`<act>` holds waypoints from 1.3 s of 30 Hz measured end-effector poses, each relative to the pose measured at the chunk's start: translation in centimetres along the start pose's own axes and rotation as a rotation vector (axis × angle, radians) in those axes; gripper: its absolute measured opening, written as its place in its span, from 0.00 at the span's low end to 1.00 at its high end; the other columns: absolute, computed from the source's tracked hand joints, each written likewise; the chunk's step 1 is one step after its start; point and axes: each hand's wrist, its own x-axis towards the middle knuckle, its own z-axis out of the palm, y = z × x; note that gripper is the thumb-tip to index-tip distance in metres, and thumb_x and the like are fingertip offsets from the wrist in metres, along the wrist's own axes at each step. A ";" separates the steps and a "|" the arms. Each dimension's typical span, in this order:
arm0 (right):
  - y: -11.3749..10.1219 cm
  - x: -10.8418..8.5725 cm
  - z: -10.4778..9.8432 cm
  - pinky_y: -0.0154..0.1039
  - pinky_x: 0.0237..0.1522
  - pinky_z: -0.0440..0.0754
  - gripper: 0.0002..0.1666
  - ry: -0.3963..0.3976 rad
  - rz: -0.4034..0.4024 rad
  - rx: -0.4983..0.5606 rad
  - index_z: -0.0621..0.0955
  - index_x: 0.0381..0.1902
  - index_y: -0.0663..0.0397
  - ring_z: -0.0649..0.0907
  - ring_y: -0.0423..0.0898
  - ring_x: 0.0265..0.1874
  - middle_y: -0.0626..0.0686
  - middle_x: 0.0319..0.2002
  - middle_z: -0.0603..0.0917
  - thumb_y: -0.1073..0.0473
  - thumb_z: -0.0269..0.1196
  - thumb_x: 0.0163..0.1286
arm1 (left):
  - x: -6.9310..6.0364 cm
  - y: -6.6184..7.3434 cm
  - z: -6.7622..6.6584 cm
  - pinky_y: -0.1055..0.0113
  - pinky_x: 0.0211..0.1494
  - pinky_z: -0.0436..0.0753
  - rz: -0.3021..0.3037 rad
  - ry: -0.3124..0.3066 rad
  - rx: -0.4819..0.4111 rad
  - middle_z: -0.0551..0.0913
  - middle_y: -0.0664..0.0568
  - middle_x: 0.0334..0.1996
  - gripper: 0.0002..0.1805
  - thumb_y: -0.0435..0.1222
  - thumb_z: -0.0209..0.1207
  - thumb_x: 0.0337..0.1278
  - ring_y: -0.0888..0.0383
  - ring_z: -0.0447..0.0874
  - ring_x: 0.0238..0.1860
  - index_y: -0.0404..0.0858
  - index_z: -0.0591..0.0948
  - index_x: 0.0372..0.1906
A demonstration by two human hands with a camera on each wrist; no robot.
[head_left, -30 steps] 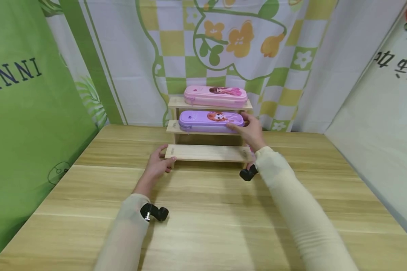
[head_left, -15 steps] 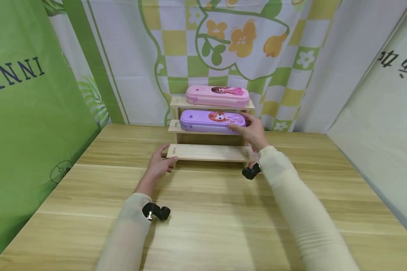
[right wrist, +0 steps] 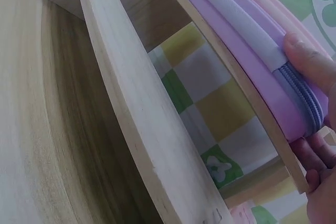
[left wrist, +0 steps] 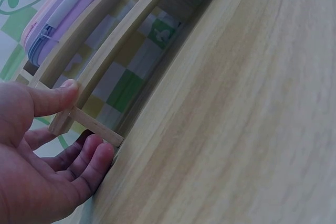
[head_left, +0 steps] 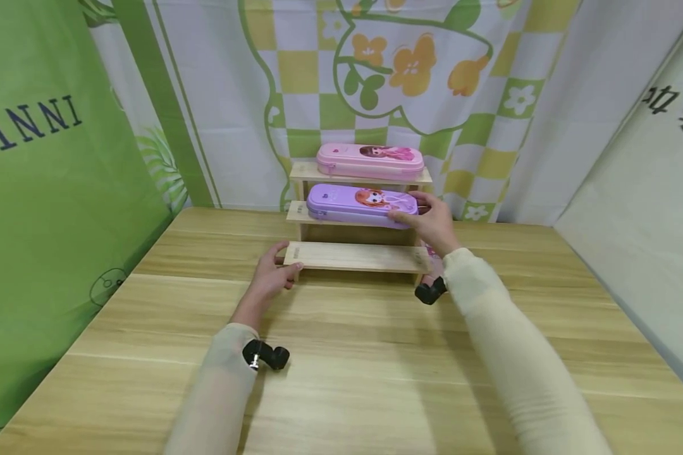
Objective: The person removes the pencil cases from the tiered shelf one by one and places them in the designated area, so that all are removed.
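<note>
A small three-step wooden rack (head_left: 355, 256) stands on the table. My left hand (head_left: 271, 275) grips the left end of its lowest step, thumb on the front edge in the left wrist view (left wrist: 58, 150). A purple pencil case (head_left: 358, 203) with a red-haired doll picture lies on the middle step. My right hand (head_left: 432, 221) holds that case by its right end, thumb at the front near the zip; some fingers are hidden behind it. A pink pencil case (head_left: 370, 161) lies on the top step. The lowest step carries nothing.
Something pink (head_left: 434, 262) shows beside the rack's right end, partly hidden by my right arm. A patterned curtain (head_left: 301, 69) hangs close behind the rack. Wood-grain table (head_left: 341, 366) extends in front and to both sides.
The right end of the purple pencil case has shifted slightly toward the front with my right hand. My left hand keeps its grip on the rack. The head view has turned slightly left.
</note>
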 end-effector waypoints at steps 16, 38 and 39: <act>0.5 -0.7 -1.0 0.32 0.53 0.77 0.46 0.058 -0.023 0.009 0.76 0.68 0.55 0.79 0.47 0.52 0.61 0.61 0.80 0.45 0.79 0.55 | -0.4 0.2 0.2 0.72 0.28 0.79 0.027 0.013 -0.001 0.71 0.35 0.51 0.38 0.28 0.62 0.66 0.57 0.76 0.29 0.40 0.61 0.77; 2.4 -2.2 -4.1 0.23 0.42 0.79 0.39 0.128 -0.053 0.040 0.79 0.63 0.56 0.79 0.40 0.45 0.51 0.51 0.81 0.47 0.78 0.57 | -0.3 0.2 0.1 0.71 0.29 0.78 0.003 -0.003 -0.013 0.71 0.36 0.54 0.39 0.30 0.62 0.67 0.58 0.75 0.30 0.44 0.60 0.78; 2.5 -2.3 -4.3 0.23 0.42 0.79 0.39 0.129 -0.050 0.031 0.79 0.63 0.55 0.79 0.40 0.45 0.52 0.52 0.81 0.46 0.78 0.57 | -0.3 0.2 0.1 0.71 0.29 0.78 0.002 -0.003 -0.018 0.72 0.36 0.54 0.39 0.30 0.62 0.67 0.58 0.75 0.29 0.44 0.59 0.78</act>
